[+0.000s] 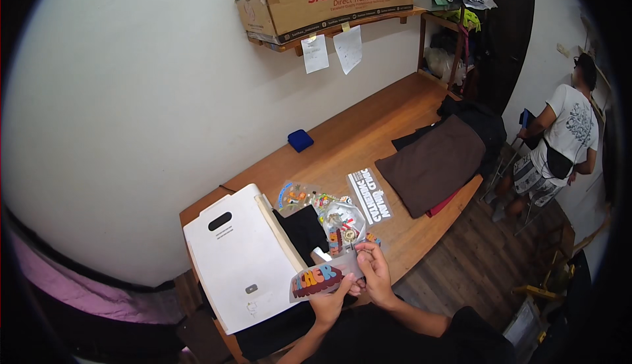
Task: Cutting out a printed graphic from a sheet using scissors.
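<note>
1. Left hand (331, 301), lower centre of frame: fingers clamped on lower edge of a film sheet (322, 278) w/ a colourful print.
2. Right hand (374, 273), just right of it: fingers pinched together on the sheet's upper right corner.
3. Sheet is held in the air betw. both hands, over the near desk (342, 146) edge, tilted, print facing up.
4. Just above the hands: loose prints (342, 222) lying on the desk, overlapping; more small ones toward centre-left.
5. Left of hands: white heat press (234, 258), lid up; black cloth (304, 229) on its bed, beside the prints.
6. Centre: black-and-white strip (370, 195) flat on desk.
7. Right of centre: brown cloth (436, 163) spread on desk, dark clothes piled behind it.
8. Centre, near the wall: small blue box (300, 140), well apart from the rest.
9. Top: cardboard box (316, 5) on a shelf, two paper notes hanging below.
10. Far right: another person (559, 146) in a white tee, standing away from desk.
</note>
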{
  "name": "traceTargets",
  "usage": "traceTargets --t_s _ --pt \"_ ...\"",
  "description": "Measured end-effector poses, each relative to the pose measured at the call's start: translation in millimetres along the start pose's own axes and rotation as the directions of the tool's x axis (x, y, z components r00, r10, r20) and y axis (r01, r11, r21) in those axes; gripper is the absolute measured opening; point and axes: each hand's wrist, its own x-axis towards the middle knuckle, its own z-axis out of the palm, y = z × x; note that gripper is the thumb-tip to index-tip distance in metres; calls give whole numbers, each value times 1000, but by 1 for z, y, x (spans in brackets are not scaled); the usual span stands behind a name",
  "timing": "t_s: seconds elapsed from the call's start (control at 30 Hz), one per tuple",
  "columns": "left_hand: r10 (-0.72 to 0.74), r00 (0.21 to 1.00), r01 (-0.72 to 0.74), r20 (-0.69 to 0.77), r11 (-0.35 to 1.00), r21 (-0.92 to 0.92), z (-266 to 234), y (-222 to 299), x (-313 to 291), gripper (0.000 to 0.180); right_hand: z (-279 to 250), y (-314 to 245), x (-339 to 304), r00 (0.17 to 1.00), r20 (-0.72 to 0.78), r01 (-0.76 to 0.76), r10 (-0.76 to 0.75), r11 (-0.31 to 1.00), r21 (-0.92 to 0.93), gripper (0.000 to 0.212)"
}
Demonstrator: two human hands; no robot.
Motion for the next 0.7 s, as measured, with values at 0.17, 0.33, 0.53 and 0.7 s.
traceTargets --t_s 0.17,0.33,0.53,0.7 --pt "8 1000 -8 -6 1000 -8 -1 -3 0 24 7 -11 5 1000 10 0 0 999 -34 22" --pt "-84 996 84 -1 996 -26 -1 0 -3 27 -3 3 30 995 -14 96 -99 987 -129 26" --pt "-54 997 53 -57 998 -18 -10 1 2 28 -32 13 75 981 -5 194 -194 981 5 46" --pt "-32 997 30 -67 999 -33 -13 0 9 27 -127 99 94 998 17 20 -52 47 -999 44"
